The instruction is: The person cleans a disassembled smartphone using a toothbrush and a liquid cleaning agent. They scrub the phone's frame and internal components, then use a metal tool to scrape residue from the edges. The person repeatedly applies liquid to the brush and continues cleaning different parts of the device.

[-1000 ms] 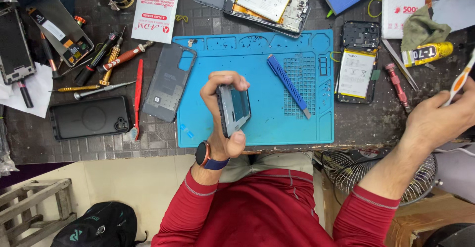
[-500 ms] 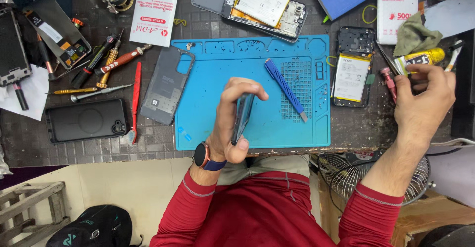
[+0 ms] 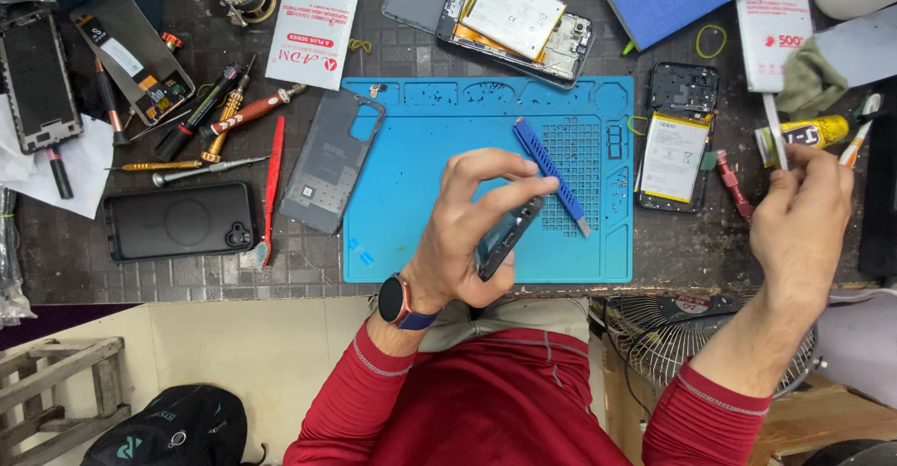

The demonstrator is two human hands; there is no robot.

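Observation:
My left hand (image 3: 467, 228) grips a dark phone (image 3: 509, 239) by its sides and holds it tilted, edge-on to me, above the blue work mat (image 3: 411, 233). A blue flat tool (image 3: 551, 175) lies on the mat just beyond my fingertips. My right hand (image 3: 804, 223) is at the right of the bench, its fingers pinched on a thin white strip-like tool (image 3: 775, 130) that points away from me. The hand sits next to a yellow glue tube (image 3: 808, 133) and an opened phone with its battery showing (image 3: 677, 144).
A grey back cover (image 3: 329, 160) lies at the mat's left edge. Left of it are a red pry tool (image 3: 273, 186), several screwdrivers (image 3: 234, 116) and a black phone case (image 3: 177, 221). Another opened phone (image 3: 514, 18) lies at the back. A fan (image 3: 673, 335) stands below the bench edge.
My left hand has turned the phone from face-on to edge-on. My right hand came in from the far right edge to beside the yellow tube and now pinches the white strip.

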